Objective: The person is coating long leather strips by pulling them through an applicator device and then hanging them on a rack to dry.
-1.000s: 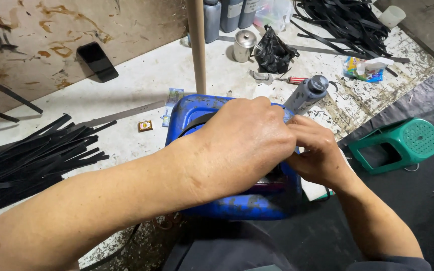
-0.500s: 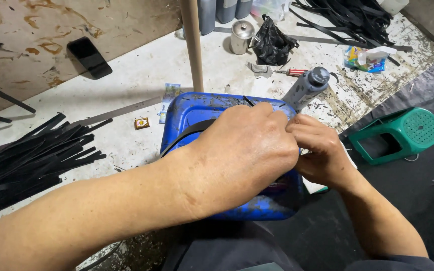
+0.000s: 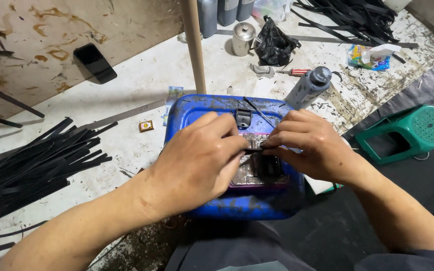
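Hands at work over a blue plastic case [image 3: 197, 108] that stands on a stained white tabletop [image 3: 141, 75] directly in front of the person. Left hand [image 3: 199, 163] lies across the near left part of the case top, fingers curled, with thumb and forefinger pinched shut on the left end of a small black strip [image 3: 255, 150]. Right hand [image 3: 310, 145] meets it from the right, fingertips closed on the other end of the same strip, so that both hands grip one piece between them. Strip is held just above a grey metal plate [image 3: 249, 173] set on the case top, beside a dark block [image 3: 269, 165]; whether the strip touches the plate cannot be told. Metal latch [image 3: 243, 118] sits at the far edge of the case top, just beyond the fingers. Grey bottle [image 3: 308, 86] with a dark cap leans just beyond the case's far right corner. Wooden post [image 3: 193, 45] rises behind the case. Bundle of long black strips [image 3: 31, 163] lies on the table to the left, well apart from the hands; a second heap [image 3: 350, 15] lies at the far right. Black phone [image 3: 95, 62] rests on a brown board at upper left. Green plastic stool [image 3: 408, 131] stands on the dark floor to the right.
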